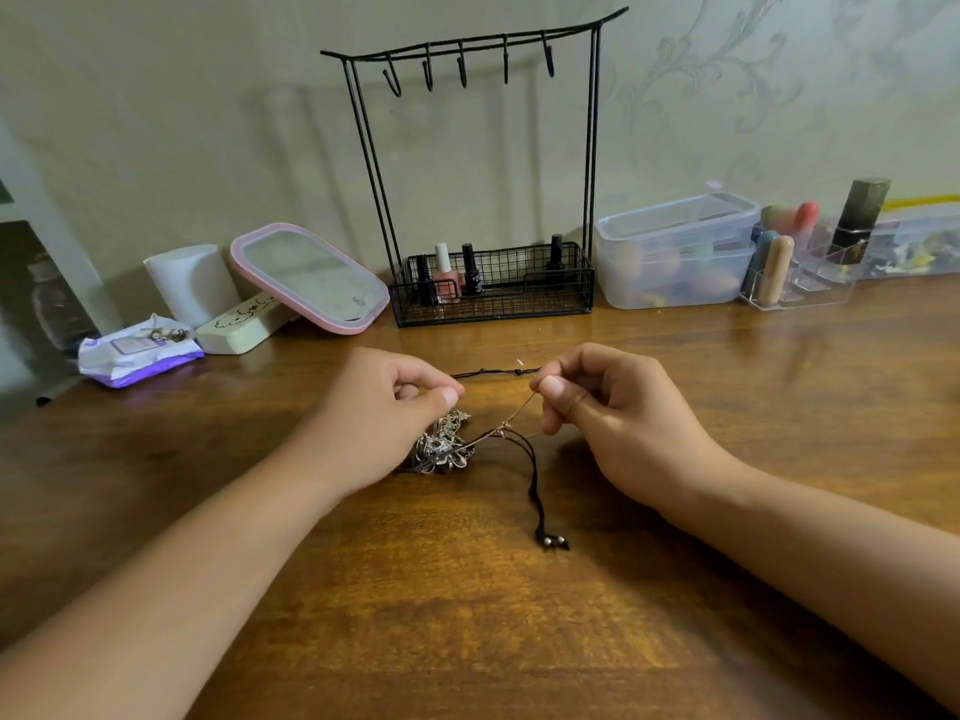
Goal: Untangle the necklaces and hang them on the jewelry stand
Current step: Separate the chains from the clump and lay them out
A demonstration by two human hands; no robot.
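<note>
Fingers (449,396) of the left hand (384,413) and right hand (608,402) pinch tangled necklaces (447,444) above the counter (467,615); draw the black cord (493,372) out slowly, without tugging.

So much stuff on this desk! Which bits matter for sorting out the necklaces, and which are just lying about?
Part of the job:
- tangled necklaces
- black cord, trailing from the tangle
- thin chain, pinched by the right hand
- left hand, holding the tangle
- jewelry stand, hooks bare

Just lying about:
- nail polish bottles
- pink mirror
- wipes packet
- plastic tubs
- clear organizer
</note>
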